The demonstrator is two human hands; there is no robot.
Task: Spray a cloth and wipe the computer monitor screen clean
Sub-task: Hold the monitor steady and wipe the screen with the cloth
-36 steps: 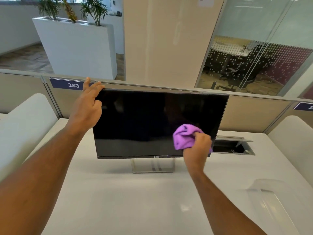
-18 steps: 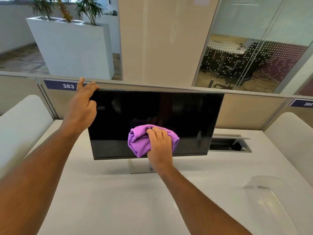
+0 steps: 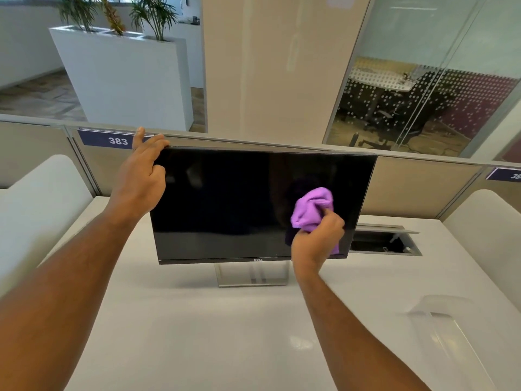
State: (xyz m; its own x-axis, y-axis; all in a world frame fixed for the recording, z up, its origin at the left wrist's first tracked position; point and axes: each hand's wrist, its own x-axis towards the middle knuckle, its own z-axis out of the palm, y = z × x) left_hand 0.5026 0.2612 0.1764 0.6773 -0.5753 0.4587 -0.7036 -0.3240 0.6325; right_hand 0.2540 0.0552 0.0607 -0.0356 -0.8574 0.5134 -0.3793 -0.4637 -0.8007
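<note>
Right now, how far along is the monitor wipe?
Done: the purple cloth is already in use; no spray bottle in view. In hand: right hand presses it to the Dell monitor screen's lower right, left hand steadying the top corner. Left: can't tell which screen areas remain unwiped.

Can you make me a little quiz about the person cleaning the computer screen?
1. True or false: the left hand grips the top left corner of the Dell monitor.
2. What colour is the cloth that the right hand holds against the screen? A) green B) purple C) white
3. Fill in: the sign on the partition behind the monitor reads ___.

Key:
1. True.
2. B, purple; it is bunched up at the lower right part of the screen.
3. 383.
</note>
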